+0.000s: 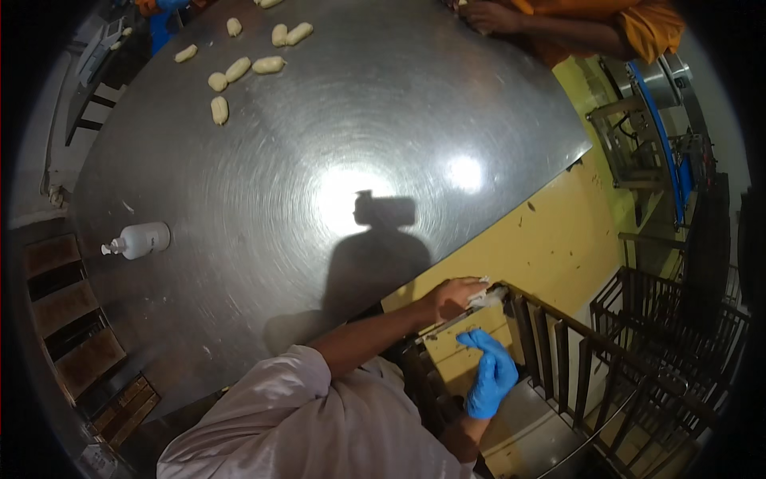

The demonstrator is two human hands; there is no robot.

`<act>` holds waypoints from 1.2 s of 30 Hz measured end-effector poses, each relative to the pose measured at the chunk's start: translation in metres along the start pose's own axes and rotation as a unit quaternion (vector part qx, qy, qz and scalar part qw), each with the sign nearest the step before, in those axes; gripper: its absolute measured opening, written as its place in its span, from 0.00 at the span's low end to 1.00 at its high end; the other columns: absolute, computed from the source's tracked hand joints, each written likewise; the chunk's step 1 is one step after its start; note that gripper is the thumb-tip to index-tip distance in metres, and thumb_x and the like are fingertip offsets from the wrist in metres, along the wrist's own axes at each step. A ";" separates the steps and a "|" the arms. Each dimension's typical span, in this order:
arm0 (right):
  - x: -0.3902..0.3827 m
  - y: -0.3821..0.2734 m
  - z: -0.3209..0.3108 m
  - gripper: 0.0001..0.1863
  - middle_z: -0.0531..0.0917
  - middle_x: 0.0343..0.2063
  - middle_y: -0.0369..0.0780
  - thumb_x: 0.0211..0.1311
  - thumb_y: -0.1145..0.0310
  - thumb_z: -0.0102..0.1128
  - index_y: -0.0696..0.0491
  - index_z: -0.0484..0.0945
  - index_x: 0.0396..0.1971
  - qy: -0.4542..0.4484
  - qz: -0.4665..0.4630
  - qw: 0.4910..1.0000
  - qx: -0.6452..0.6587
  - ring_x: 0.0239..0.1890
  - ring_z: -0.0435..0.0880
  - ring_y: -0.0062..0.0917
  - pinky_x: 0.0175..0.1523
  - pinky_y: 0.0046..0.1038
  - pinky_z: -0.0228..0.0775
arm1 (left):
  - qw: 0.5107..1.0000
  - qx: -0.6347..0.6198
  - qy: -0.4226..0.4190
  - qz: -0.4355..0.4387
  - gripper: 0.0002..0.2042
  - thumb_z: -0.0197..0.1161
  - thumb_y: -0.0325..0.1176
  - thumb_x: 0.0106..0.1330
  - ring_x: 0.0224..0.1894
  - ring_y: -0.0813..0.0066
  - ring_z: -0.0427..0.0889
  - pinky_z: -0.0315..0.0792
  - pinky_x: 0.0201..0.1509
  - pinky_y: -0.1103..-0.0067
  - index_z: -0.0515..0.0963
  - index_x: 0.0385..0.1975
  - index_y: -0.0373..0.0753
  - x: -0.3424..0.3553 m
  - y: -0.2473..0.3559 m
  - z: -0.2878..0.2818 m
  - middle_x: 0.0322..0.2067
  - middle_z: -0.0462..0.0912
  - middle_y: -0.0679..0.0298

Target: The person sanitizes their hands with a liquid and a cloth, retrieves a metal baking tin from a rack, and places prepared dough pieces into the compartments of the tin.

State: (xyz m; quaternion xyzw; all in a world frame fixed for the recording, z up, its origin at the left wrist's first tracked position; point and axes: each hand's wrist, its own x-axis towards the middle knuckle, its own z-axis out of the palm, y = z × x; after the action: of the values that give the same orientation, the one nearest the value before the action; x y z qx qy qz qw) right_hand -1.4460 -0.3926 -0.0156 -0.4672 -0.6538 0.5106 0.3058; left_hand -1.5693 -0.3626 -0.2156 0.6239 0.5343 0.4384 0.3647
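My left hand (453, 298) pinches a crumpled white wad (479, 298) beyond the worktop's (263, 176) near edge. My gloved right hand (491, 377) – loosely half-curled – sits nearer my body.

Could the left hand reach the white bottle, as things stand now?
Probably not directly: the left hand is by the dark rack, seemingly holding crumpled white material; the white bottle is far leftward.

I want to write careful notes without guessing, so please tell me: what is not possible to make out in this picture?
In the head view:
- Material of the white scrap at the left hand: too small, partly covered by the hand.
- Full shape of the topmost pale roll: cut off by the upper edge.
- Head of the person in orange: beyond the upper edge.
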 end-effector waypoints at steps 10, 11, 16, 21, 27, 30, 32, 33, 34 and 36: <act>-0.005 0.023 -0.026 0.20 0.83 0.37 0.50 0.68 0.60 0.54 0.64 0.77 0.44 0.123 0.014 0.991 0.051 0.37 0.84 0.35 0.52 0.37 0.72 | 0.805 0.462 0.345 -0.140 0.14 0.49 0.34 0.71 0.58 0.47 0.71 0.57 0.68 0.60 0.75 0.50 0.34 0.023 -0.097 -0.273 0.53 0.76 0.48; 0.000 0.025 -0.026 0.20 0.83 0.38 0.50 0.68 0.59 0.54 0.64 0.77 0.45 0.107 0.018 0.993 0.043 0.38 0.84 0.34 0.53 0.37 0.72 | 0.815 0.450 0.336 -0.140 0.16 0.49 0.34 0.70 0.59 0.46 0.69 0.56 0.68 0.59 0.74 0.52 0.34 0.029 -0.099 -0.265 0.55 0.74 0.48; 0.044 0.045 0.004 0.23 0.82 0.43 0.47 0.68 0.58 0.54 0.63 0.75 0.51 0.076 0.081 0.990 0.090 0.43 0.82 0.33 0.56 0.37 0.69 | 0.938 0.287 0.190 -0.036 0.28 0.55 0.30 0.60 0.67 0.49 0.61 0.53 0.71 0.61 0.64 0.63 0.34 0.041 -0.099 -0.090 0.64 0.63 0.46; 0.064 0.062 0.029 0.30 0.58 0.67 0.43 0.70 0.54 0.46 0.48 0.55 0.68 0.159 0.292 0.927 0.174 0.66 0.61 0.35 0.63 0.40 0.61 | 0.984 -0.148 0.036 -0.096 0.25 0.55 0.33 0.69 0.57 0.53 0.75 0.70 0.60 0.68 0.60 0.65 0.36 0.033 0.012 -0.034 0.57 0.71 0.43; 0.100 0.066 0.111 0.25 0.73 0.56 0.40 0.72 0.56 0.47 0.58 0.66 0.60 -0.074 0.207 0.945 0.242 0.56 0.73 0.29 0.57 0.31 0.69 | 0.978 0.041 0.009 -0.202 0.38 0.57 0.34 0.67 0.69 0.46 0.54 0.52 0.71 0.61 0.40 0.71 0.35 -0.039 0.087 -0.149 0.66 0.56 0.41; 0.147 0.066 0.178 0.22 0.76 0.52 0.38 0.72 0.60 0.48 0.59 0.70 0.58 -0.077 0.138 0.974 0.161 0.50 0.77 0.26 0.54 0.29 0.72 | 0.961 0.062 0.174 -0.208 0.35 0.58 0.36 0.67 0.68 0.49 0.58 0.54 0.70 0.63 0.48 0.68 0.32 -0.113 0.095 -0.202 0.64 0.59 0.43; 0.186 0.051 0.228 0.23 0.75 0.56 0.41 0.71 0.60 0.48 0.58 0.69 0.60 -0.115 -0.004 0.989 0.089 0.55 0.75 0.29 0.59 0.30 0.69 | 0.923 0.098 0.324 -0.181 0.25 0.58 0.37 0.68 0.60 0.59 0.70 0.63 0.64 0.67 0.64 0.61 0.32 -0.183 0.082 -0.197 0.59 0.69 0.49; 0.208 0.050 0.252 0.25 0.73 0.58 0.44 0.70 0.61 0.48 0.58 0.67 0.62 -0.147 -0.072 0.986 0.004 0.59 0.72 0.33 0.62 0.32 0.64 | 0.910 -0.002 0.312 -0.272 0.19 0.58 0.36 0.69 0.55 0.64 0.73 0.66 0.61 0.70 0.69 0.55 0.33 -0.216 0.098 -0.202 0.54 0.74 0.53; 0.223 0.047 0.276 0.26 0.71 0.61 0.47 0.69 0.61 0.47 0.59 0.65 0.63 -0.177 -0.142 0.970 -0.081 0.63 0.69 0.37 0.66 0.33 0.59 | 0.881 -0.103 0.296 -0.355 0.14 0.57 0.35 0.70 0.51 0.69 0.77 0.69 0.57 0.74 0.75 0.49 0.34 -0.247 0.113 -0.210 0.49 0.79 0.56; 0.216 0.042 0.322 0.29 0.63 0.66 0.47 0.67 0.63 0.47 0.56 0.59 0.67 -0.133 -0.245 0.816 -0.506 0.69 0.59 0.42 0.70 0.38 0.52 | 0.853 -0.148 0.300 -0.401 0.10 0.55 0.33 0.71 0.48 0.73 0.79 0.71 0.55 0.76 0.79 0.42 0.35 -0.316 0.122 -0.186 0.42 0.83 0.61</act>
State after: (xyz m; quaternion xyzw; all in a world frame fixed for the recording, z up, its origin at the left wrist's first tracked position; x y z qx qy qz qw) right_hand -1.7968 -0.3142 -0.1664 -0.3081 -0.9471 0.0735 0.0514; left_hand -1.7154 -0.6962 -0.0877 0.1319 0.7503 0.4942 0.4188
